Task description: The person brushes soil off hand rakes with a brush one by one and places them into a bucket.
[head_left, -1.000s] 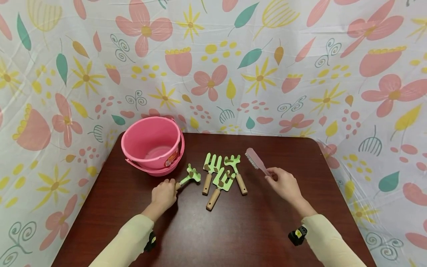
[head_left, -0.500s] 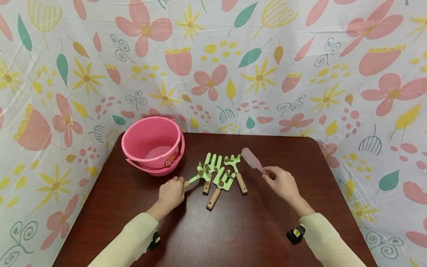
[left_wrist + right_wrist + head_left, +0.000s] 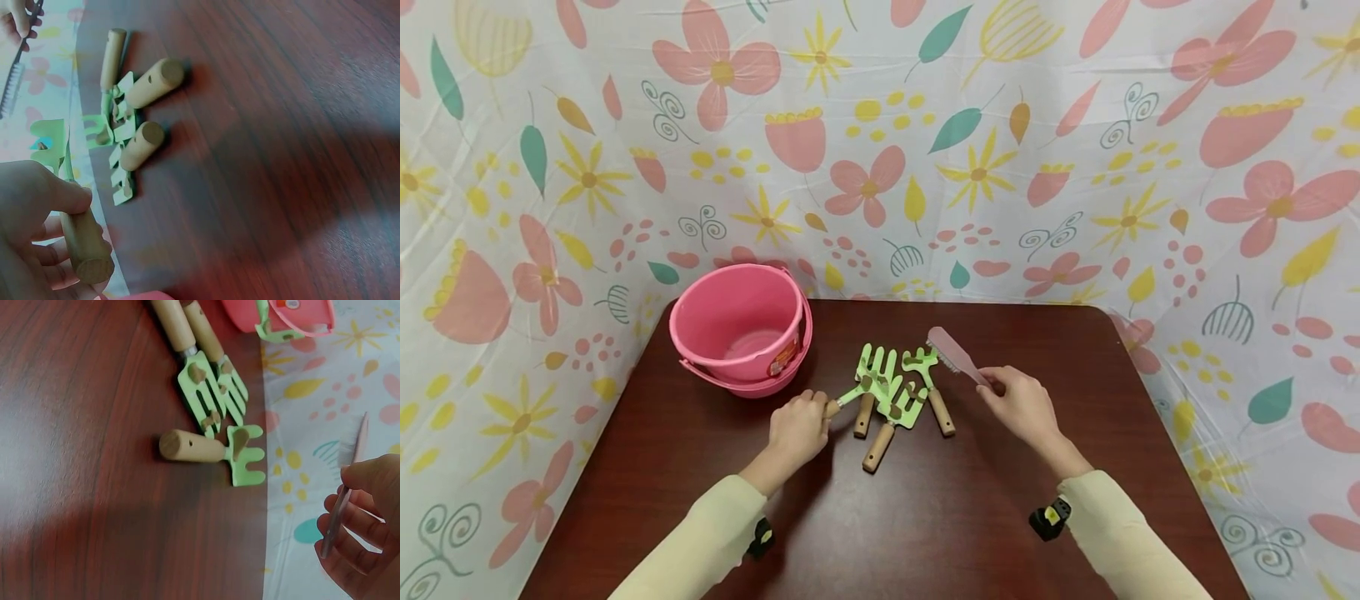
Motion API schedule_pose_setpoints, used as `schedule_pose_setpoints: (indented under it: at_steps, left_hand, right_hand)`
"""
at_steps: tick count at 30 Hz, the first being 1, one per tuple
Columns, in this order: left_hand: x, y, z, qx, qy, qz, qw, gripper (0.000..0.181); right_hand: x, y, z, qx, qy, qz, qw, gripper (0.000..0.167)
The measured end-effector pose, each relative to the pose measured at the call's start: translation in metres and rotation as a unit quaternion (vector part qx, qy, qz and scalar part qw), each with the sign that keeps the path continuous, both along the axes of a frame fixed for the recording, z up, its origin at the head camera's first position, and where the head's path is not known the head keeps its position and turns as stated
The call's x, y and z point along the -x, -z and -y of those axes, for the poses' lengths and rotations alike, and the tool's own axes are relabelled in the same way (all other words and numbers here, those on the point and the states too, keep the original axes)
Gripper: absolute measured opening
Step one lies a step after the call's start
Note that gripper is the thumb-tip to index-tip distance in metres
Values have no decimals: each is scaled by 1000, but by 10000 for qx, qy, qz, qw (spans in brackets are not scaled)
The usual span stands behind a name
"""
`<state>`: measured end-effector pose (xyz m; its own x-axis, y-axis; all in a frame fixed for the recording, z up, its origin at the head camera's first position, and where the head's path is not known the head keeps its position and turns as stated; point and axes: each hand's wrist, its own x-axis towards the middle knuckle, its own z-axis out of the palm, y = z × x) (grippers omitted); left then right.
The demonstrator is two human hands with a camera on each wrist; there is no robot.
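Note:
My left hand [image 3: 797, 429] grips the wooden handle of a small green garden rake [image 3: 81, 240], whose head has brown patches. In the head view this head overlaps the tools on the table; contact cannot be judged. A pink long-handled brush [image 3: 953, 353] with white bristles is held by its handle in my right hand [image 3: 1022, 408], bristles facing down-left. Its head is by the tines of another green rake [image 3: 942, 412] lying on the table. Beside that lie a green fork [image 3: 862, 419] and a slotted green trowel [image 3: 880, 446], both wooden-handled with brown patches.
A pink bucket [image 3: 741, 368] stands at the table's back left, handle lowered, a label on its side. The dark wooden table [image 3: 1000, 533] meets a flower-printed cloth [image 3: 880, 108] at the back and sides.
My left hand has carried the rake rightward, from near the bucket to over the lying tools. My right hand has brought the brush leftward, toward the other rake's head.

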<state>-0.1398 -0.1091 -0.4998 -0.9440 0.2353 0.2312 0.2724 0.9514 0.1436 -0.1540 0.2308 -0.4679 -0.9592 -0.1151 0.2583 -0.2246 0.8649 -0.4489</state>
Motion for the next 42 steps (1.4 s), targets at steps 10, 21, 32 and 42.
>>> schedule_pose_setpoints:
  at_steps: [10,21,32,42]
  left_hand:
    - [3,-1,-11,-101,-15,-25,9999,22]
    - [2,0,-25,-111,-27,166,9998,23]
    - [1,5,-36,-258,-172,472,9984,21]
    - [-2,8,-41,-218,-250,491,9982,21]
  right_hand:
    - [4,-4,23,111,-173,-63,9998,26]
    - [4,-4,45,14,-333,-158,9993,23]
    - [-4,-4,63,14,-591,-327,9977,25]
    - [-11,2,73,-357,-710,-349,9962,22]
